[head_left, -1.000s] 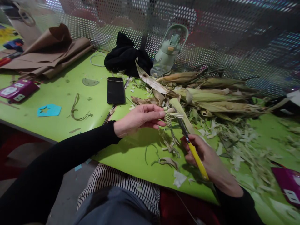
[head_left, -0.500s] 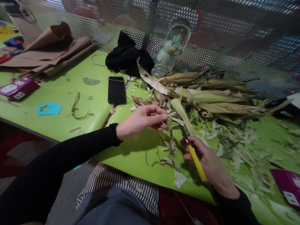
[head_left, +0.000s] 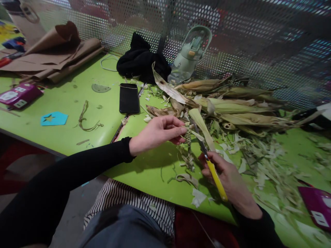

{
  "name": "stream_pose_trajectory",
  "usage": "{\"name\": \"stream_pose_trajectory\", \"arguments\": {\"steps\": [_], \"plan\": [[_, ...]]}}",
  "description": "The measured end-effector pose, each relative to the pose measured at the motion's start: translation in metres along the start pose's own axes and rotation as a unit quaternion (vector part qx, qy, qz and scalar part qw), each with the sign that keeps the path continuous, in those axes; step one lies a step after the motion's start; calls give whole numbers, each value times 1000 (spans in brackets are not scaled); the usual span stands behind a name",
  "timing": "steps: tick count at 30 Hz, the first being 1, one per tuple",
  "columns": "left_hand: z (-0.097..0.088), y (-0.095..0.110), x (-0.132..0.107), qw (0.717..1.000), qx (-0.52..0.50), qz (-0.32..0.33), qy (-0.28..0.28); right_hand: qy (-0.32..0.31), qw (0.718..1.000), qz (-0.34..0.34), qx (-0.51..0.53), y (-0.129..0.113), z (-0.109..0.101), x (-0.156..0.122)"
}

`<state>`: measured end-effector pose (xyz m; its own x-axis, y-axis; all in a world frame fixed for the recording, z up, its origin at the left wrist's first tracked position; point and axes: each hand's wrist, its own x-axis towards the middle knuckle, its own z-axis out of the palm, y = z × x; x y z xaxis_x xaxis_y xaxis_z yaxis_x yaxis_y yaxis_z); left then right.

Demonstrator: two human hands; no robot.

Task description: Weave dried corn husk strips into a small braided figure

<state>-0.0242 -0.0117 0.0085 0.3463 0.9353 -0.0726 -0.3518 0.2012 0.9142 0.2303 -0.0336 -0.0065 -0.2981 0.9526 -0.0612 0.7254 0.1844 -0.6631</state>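
Observation:
Between thumb and fingers, my left hand [head_left: 165,132] pinches the top of a small plaited strip of corn husk [head_left: 188,139], which hangs over the table with frayed ends below. My right hand [head_left: 224,175] is closed around a tool with a long yellow handle [head_left: 216,181] and a narrow dark metal end; whether it is scissors or pliers I cannot tell. The metal end points up and left, close beside the plait and a pale husk strip sticking out from it. A wider pale green husk leaf [head_left: 201,127] lies just behind the tool.
A heap of corn husks [head_left: 238,106] and shredded scraps [head_left: 271,162] covers the right side. Behind stand a pale green bottle [head_left: 188,58] and black cloth [head_left: 142,62]. Leftward lie a phone [head_left: 129,99], a blue tag [head_left: 55,119] and brown paper [head_left: 57,55] on the green table [head_left: 108,127].
Hardly anything differs. Both hands keep their grips beside each other, and the view has shifted very slightly.

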Motion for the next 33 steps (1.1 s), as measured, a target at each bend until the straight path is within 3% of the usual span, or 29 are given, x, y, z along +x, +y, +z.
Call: {"name": "stream_pose_trajectory", "arguments": {"steps": [7, 12, 17, 20, 25, 28, 31, 33], "plan": [[1, 0, 1, 1000, 8, 10, 3, -6, 998, 42, 44, -1, 2, -4], [1, 3, -2, 999, 21, 31, 6, -29, 970, 127, 203, 11, 11, -8], [-1, 1, -1, 999, 3, 37, 6, 43, 962, 114, 243, 10, 11, -8], [-3, 1, 0, 1000, -7, 18, 9, 52, 965, 99, 239, 5, 10, -7], [-2, 3, -4, 1000, -14, -28, -3, 32, 971, 111, 207, 3, 12, -9], [-1, 6, -6, 999, 15, -27, -25, 25, 982, 95, 159, 1, 2, -12], [-1, 9, -8, 997, 62, -22, -41, 27, 997, 74, 15, -3, -23, -16], [-1, 12, -8, 995, 78, -29, -52, 51, 990, 86, -103, -5, -44, -20]]}}
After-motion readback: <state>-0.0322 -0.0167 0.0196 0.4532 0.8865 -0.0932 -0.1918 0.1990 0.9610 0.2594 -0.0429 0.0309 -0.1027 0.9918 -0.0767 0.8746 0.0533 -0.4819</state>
